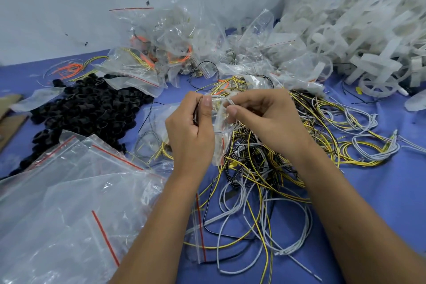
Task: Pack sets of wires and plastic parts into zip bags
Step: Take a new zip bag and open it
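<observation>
Head view: zip bag (219, 143) pinched between left hand (191, 127) and right hand (265, 117) fingers (231, 112).

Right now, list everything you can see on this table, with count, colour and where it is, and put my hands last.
Small zip bag: one, clear with red strip, held between both hands at centre.
Loose wires: many, yellow, black and white, tangled at centre and right.
Black plastic parts: a large heap, left of centre.
Empty zip bags: a stack, clear with red strips, lower left.
Filled bags: a pile, clear, at the back.
White plastic parts: a heap, upper right.
Orange wires: a few, far left.
Table: blue surface.
Left hand: grips the bag.
Right hand: pinches the bag's top.
</observation>
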`<state>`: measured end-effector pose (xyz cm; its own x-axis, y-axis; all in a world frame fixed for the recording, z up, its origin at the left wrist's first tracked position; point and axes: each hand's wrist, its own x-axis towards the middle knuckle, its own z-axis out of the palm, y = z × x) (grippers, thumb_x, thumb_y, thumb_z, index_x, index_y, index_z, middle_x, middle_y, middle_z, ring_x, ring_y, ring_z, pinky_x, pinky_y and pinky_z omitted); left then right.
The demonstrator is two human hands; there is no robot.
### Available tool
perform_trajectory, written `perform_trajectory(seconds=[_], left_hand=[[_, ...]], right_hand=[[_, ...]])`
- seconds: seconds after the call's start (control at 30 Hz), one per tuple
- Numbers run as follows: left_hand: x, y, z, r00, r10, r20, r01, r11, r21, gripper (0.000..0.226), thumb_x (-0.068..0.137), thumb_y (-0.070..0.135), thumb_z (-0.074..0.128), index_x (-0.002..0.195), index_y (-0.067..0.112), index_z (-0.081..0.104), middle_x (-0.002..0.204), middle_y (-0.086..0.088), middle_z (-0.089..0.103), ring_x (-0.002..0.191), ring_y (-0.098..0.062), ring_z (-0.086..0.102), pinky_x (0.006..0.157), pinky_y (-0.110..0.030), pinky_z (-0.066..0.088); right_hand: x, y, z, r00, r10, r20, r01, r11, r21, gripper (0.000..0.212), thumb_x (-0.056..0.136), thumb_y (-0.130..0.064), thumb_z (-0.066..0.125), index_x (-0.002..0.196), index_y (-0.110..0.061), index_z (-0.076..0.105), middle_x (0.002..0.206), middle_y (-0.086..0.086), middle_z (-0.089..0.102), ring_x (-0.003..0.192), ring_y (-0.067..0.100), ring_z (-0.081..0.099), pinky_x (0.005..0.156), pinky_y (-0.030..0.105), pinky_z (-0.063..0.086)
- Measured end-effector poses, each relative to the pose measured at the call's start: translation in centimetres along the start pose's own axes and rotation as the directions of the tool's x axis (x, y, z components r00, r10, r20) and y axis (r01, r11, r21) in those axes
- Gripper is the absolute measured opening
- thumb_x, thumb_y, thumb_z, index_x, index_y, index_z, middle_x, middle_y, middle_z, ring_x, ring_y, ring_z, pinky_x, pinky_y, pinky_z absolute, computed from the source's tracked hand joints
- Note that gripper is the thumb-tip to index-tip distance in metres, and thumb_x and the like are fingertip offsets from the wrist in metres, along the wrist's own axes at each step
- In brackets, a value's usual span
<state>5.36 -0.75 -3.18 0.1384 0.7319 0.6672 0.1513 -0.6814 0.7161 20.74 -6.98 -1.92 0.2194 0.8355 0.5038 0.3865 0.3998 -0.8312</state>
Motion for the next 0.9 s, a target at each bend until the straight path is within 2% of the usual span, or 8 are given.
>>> perform_trajectory(seconds=[0.13,0.23,0.33,0.4,0.5,0.63,0.8,0.9], left_hand=[[0.0,0.1,0.2,1.0,-0.022,-0.022,0.021,0.999,-0.037,0.034,0.107,0.025,0.053,0.078,0.007,0.053,0.062,-0.003,0.045,0.058,-0.02,0.042,0.054,-0.034,0.034],[0.0,0.2,0.4,0.999,-0.034,0.015,0.035,0.999,-0.036,0.031,0.107,0.027,0.054,0.079,0.016,0.051,0.062,0.006,0.043,0.057,-0.012,0.039,0.056,-0.029,0.032],[0.0,0.1,0.5,0.998,-0.051,0.046,0.052,0.998,-0.022,0.029,0.106,0.03,0.055,0.081,0.016,0.054,0.063,0.006,0.045,0.058,-0.013,0.042,0.056,-0.033,0.034],[0.0,0.2,0.4,0.996,-0.065,0.056,0.068,0.996,-0.05,0.029,0.106,0.035,0.054,0.082,0.019,0.055,0.064,0.005,0.048,0.058,-0.014,0.044,0.055,-0.033,0.036],[-0.1,0.2,0.4,0.989,-0.119,0.083,0.13,0.982,-0.137,0.033,0.104,0.047,0.05,0.086,0.02,0.057,0.07,-0.002,0.058,0.061,-0.026,0.053,0.056,-0.041,0.044],[-0.3,-0.7,0.8,0.971,-0.218,0.102,0.213,0.975,0.058,0.027,0.091,0.05,0.067,0.087,0.026,0.058,0.075,0.009,0.061,0.065,-0.014,0.054,0.067,-0.042,0.052],[-0.4,-1.3,1.0,0.952,-0.263,0.154,0.225,0.948,0.226,0.028,0.082,0.045,0.079,0.083,0.027,0.057,0.074,0.011,0.061,0.069,-0.009,0.058,0.067,-0.032,0.051],[-0.2,-1.2,0.9,0.943,-0.312,0.118,0.289,0.941,0.178,0.019,0.086,0.032,0.074,0.074,0.025,0.061,0.063,0.01,0.062,0.058,-0.005,0.057,0.06,-0.027,0.049]], right_hand=[[0.1,-0.4,0.3,0.998,0.032,-0.056,-0.025,0.991,0.132,0.007,0.092,-0.015,0.074,0.093,-0.012,0.079,0.07,0.004,0.074,0.05,0.011,0.049,0.049,0.023,0.039],[0.1,-0.6,0.3,0.987,0.053,-0.151,-0.033,0.991,0.13,0.006,0.093,-0.013,0.074,0.093,-0.01,0.079,0.07,0.004,0.075,0.052,0.013,0.052,0.05,0.025,0.041],[0.0,-0.6,0.3,0.98,0.044,-0.194,-0.034,0.998,0.052,0.006,0.093,-0.012,0.075,0.094,-0.008,0.079,0.071,0.002,0.076,0.062,0.018,0.062,0.053,0.028,0.041],[0.1,-0.6,0.4,0.97,0.049,-0.237,-0.036,0.998,0.061,0.006,0.093,-0.012,0.075,0.095,-0.008,0.079,0.071,0.003,0.076,0.058,0.024,0.058,0.05,0.031,0.037],[0.4,-0.5,-0.1,0.925,0.072,-0.373,-0.038,0.994,0.098,0.006,0.095,-0.014,0.073,0.094,-0.014,0.079,0.073,0.001,0.076,0.057,0.009,0.061,0.049,0.021,0.044],[0.5,-0.4,-1.2,0.844,0.176,-0.506,-0.045,0.965,0.26,0.004,0.097,-0.015,0.071,0.096,-0.015,0.075,0.076,0.006,0.077,0.054,0.019,0.06,0.044,0.026,0.048],[0.9,-0.5,-2.1,0.777,0.371,-0.508,-0.056,0.845,0.532,0.004,0.097,-0.008,0.068,0.099,-0.005,0.067,0.071,0.004,0.073,0.047,0.012,0.053,0.043,0.022,0.039],[1.0,-1.0,-2.4,0.836,0.469,-0.283,-0.034,0.56,0.828,0.005,0.096,-0.012,0.061,0.097,-0.008,0.064,0.074,0.003,0.068,0.05,0.004,0.051,0.042,0.012,0.035]])
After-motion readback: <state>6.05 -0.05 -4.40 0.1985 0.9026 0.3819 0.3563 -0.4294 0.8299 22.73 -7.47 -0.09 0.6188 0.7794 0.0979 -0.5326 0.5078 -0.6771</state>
